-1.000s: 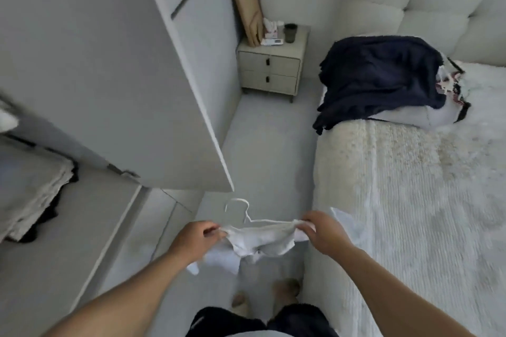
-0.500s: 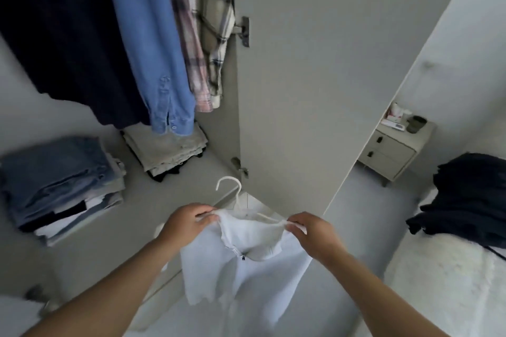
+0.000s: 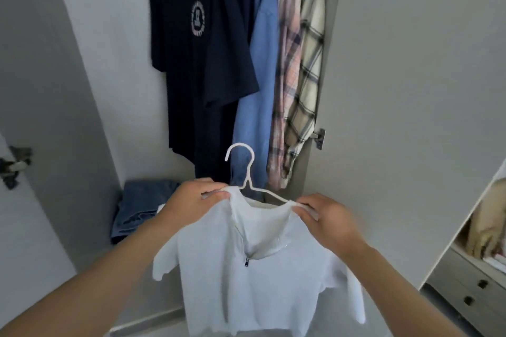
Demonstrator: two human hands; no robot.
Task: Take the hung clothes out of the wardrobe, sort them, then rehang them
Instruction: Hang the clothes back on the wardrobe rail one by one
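Note:
A white short-sleeved top (image 3: 262, 276) with a small zip hangs on a white hanger (image 3: 247, 172) in front of me. My left hand (image 3: 195, 198) pinches its left shoulder over the hanger arm. My right hand (image 3: 327, 217) pinches the right shoulder the same way. The hook points up, just below the clothes hanging in the wardrobe: a navy T-shirt (image 3: 202, 57) with a round print, a blue shirt (image 3: 260, 76), a pink plaid shirt (image 3: 286, 85) and a cream checked shirt (image 3: 309, 63). The rail is out of view.
Folded jeans (image 3: 139, 205) lie on the wardrobe shelf at lower left. An open wardrobe door (image 3: 410, 63) stands at right, another door (image 3: 35, 90) at left. A neighbouring compartment (image 3: 482, 254) with drawers and folded items is at far right.
My view swung from the bed and nightstand round to the wardrobe interior. Both hands raised the white top on its hanger, and it now hangs unfolded below the hanging clothes.

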